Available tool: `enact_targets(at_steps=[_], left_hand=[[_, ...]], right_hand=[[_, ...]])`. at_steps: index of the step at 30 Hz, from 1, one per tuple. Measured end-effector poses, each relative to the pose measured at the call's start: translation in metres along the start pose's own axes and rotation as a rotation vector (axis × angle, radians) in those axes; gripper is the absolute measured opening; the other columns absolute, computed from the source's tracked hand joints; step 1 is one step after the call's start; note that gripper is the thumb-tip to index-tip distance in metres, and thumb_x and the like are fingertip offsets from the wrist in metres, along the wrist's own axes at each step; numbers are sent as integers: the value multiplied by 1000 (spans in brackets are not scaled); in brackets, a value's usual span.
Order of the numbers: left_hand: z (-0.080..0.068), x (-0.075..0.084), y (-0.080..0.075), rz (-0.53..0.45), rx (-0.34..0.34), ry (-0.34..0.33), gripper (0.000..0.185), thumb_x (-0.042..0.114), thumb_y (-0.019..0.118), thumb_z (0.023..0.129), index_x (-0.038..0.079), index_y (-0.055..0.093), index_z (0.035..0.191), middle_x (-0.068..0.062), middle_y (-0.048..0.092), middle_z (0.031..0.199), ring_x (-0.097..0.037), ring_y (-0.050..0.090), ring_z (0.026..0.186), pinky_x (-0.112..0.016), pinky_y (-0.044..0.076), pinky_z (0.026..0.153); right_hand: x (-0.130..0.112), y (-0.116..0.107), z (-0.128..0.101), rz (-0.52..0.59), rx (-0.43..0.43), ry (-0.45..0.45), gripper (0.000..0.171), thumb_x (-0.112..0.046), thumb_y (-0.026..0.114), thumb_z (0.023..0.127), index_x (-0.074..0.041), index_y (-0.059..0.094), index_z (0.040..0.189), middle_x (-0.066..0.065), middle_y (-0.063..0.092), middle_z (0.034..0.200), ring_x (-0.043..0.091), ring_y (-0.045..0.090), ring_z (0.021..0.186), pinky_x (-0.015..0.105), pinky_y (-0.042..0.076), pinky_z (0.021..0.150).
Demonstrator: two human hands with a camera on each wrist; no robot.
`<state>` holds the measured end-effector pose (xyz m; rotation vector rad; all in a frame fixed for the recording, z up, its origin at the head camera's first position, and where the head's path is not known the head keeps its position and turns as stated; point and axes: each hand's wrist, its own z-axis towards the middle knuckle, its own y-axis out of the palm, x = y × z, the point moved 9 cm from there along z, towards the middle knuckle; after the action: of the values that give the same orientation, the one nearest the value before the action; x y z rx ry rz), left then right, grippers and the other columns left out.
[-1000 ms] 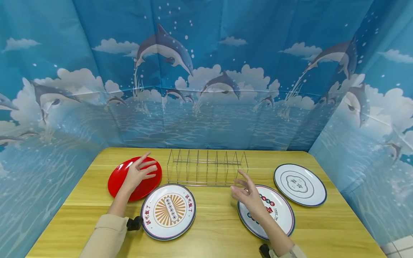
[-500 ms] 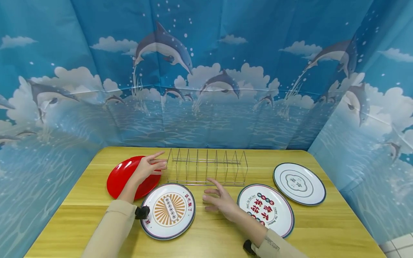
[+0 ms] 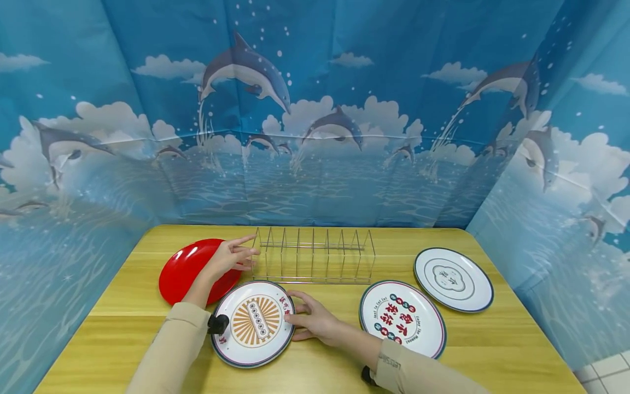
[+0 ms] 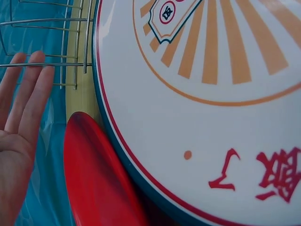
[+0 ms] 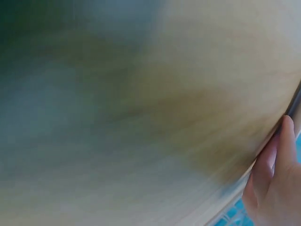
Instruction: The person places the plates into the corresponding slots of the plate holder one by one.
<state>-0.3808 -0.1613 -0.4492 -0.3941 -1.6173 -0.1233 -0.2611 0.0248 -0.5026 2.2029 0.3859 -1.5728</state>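
Observation:
My right hand (image 3: pixel 317 324) is at the right rim of a round white plate with an orange sunburst (image 3: pixel 254 323). One digit lies over the rim and the others are at its edge; in the right wrist view the fingertips (image 5: pixel 287 123) meet the rim. The plate lies flat on the table. My left hand (image 3: pixel 227 260) hovers over the right side of a red plate (image 3: pixel 184 268), fingers extended toward the left end of a wire rack (image 3: pixel 315 281). In the left wrist view its fingertips overlap the rack's wires (image 4: pixel 47 64); contact cannot be told.
A white plate with red characters (image 3: pixel 423 323) lies right of my right forearm. Farther right and back is another white plate with a grey emblem (image 3: pixel 450 279). The rack stands at the back of the wooden table (image 3: pixel 325 372), before a dolphin-print curtain (image 3: pixel 315 180).
My right hand has moved left, from above the red-lettered plate to the sunburst plate's rim. My left hand has shifted right toward the rack's end. The plates have stayed in place.

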Motion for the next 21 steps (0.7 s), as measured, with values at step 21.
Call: enact_targets(at_steps=[21], left_hand=[[1, 0, 2, 39, -3, -27, 54, 12, 57, 90, 12, 36, 140, -17, 68, 89, -41, 62, 88, -43, 52, 77]], right_hand=[[-1, 3, 8, -13, -53, -18, 66, 19, 52, 75, -2, 38, 136, 22, 59, 106, 19, 61, 79, 28, 54, 66]])
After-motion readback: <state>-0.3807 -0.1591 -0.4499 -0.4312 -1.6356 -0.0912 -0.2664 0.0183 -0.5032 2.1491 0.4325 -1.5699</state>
